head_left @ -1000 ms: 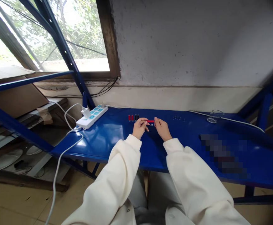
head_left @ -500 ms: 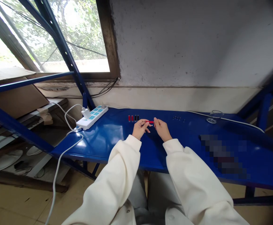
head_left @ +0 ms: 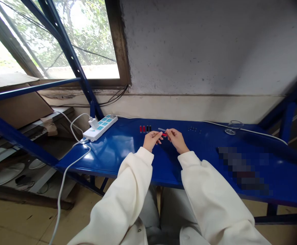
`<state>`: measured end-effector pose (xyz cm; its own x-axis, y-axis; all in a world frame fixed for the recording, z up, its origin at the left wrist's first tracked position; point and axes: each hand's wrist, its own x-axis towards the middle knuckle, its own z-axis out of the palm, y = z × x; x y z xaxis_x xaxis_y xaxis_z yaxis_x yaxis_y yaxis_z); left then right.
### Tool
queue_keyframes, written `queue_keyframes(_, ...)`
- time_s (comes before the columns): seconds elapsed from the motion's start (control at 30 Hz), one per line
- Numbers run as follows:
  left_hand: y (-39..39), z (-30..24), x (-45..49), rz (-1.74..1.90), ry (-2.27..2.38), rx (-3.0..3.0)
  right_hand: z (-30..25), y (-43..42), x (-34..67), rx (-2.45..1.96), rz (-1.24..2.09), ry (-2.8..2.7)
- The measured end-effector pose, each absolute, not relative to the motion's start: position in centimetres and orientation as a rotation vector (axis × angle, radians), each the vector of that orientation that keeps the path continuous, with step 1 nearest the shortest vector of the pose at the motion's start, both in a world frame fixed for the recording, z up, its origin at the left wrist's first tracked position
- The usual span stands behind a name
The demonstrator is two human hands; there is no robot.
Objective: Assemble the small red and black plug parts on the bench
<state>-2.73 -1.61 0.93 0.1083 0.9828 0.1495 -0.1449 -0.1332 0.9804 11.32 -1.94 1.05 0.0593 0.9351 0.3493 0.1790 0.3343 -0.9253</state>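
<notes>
My left hand (head_left: pixel 152 140) pinches a small red cylindrical piece (head_left: pixel 164 134) at its left end. Close beside it, my right hand (head_left: pixel 175 139) is closed, thumb and fingertips around the near end of a slim, pale translucent rod (head_left: pixel 161 129) that points left. The right fingers also sit at the red piece's right end; whether they touch it I cannot tell. On the table behind my left hand, two red cylinders (head_left: pixel 142 129) and two black cylinders (head_left: pixel 149 128) stand in a row. Several tiny dark parts (head_left: pixel 192 129) lie to the right of my hands.
A white power strip (head_left: pixel 101 127) with a plug and cable lies at the left of the blue table (head_left: pixel 118 160). A clear round container (head_left: pixel 230 131) is at the back right. A blurred dark object (head_left: pixel 243 170) lies at right. Blue metal frame bars (head_left: pixel 83 80) rise at left.
The translucent rod now shows at my right fingertips, where it was not visible before. Both hands have shifted slightly apart, and the red piece is tilted down to the right.
</notes>
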Motion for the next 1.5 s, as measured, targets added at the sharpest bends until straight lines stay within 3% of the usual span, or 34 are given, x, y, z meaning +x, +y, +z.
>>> queue_keyframes(0.3, -1.6, 0.9, -2.8, 1.368, 0.969, 1.269, 1.3, -2.6, 10.7, -1.099, 1.026, -1.621)
queue_keyframes(0.9, -1.6, 0.5, -2.8, 1.274, 0.886, 1.342, 0.2, -1.9, 11.0, -0.995, 0.943, -1.716)
queue_keyframes(1.17, -1.2, 0.4, -3.0, 1.420, 1.003, 1.231, 0.2, -1.2, 12.0, -1.245, 0.564, -1.680)
queue_keyframes(1.5, -1.7, 0.2, -2.5, 1.259, 1.058, 1.451, -0.4, 5.6, 17.3, -1.672, 0.272, -1.650)
